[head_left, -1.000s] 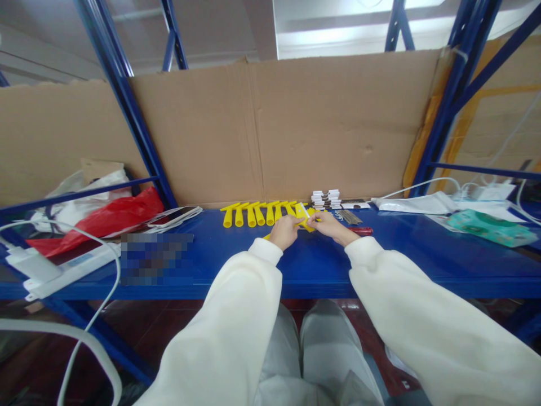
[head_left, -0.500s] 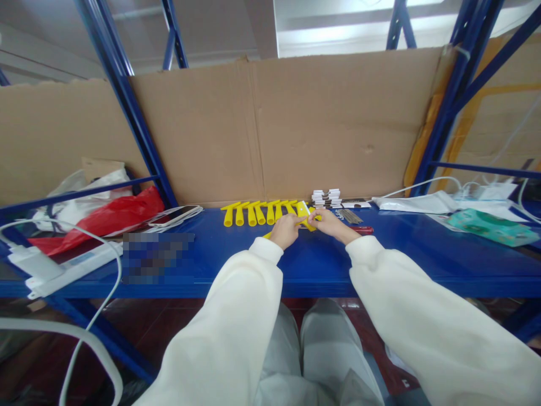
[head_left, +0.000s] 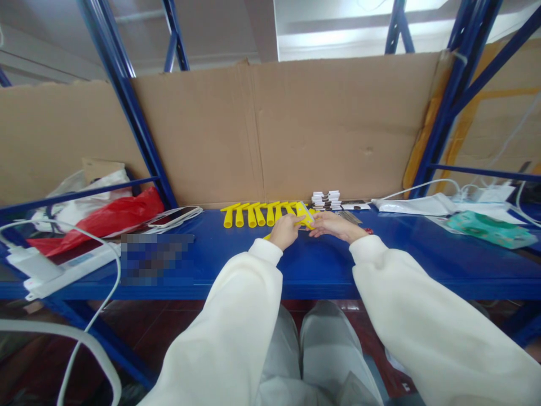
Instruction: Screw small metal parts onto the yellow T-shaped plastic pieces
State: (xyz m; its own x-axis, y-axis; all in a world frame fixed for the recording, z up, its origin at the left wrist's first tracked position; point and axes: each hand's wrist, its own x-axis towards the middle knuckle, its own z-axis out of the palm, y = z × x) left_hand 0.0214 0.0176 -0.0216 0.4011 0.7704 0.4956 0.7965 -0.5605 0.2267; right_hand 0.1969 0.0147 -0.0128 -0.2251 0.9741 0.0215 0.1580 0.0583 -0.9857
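A yellow scraper [head_left: 303, 211] with a wide flat head and a pale strip along its edge is between my hands above the blue shelf. My left hand [head_left: 284, 231] is closed round its handle, whose end pokes out below the palm. The fingers of my right hand [head_left: 333, 226] meet the lower right corner of the head, thumb and fingertips close together there. Just left of my hands, several more yellow scrapers [head_left: 260, 214] lie side by side, handles toward me. Behind my right hand are thin grey blades [head_left: 350, 217], partly covered.
Small white packets [head_left: 326, 199] are stacked against the cardboard wall [head_left: 329, 124]. A red-handled item [head_left: 369, 230] shows beside my right wrist. On the left lie a phone [head_left: 173, 216], a red bag [head_left: 114, 217] and a power strip [head_left: 71, 270]; on the right, a green packet [head_left: 492, 228].
My right hand has shifted from a raised pinch on the scraper's head to a flatter grip at its lower corner, now covering more of the red item. My left hand has stayed put.
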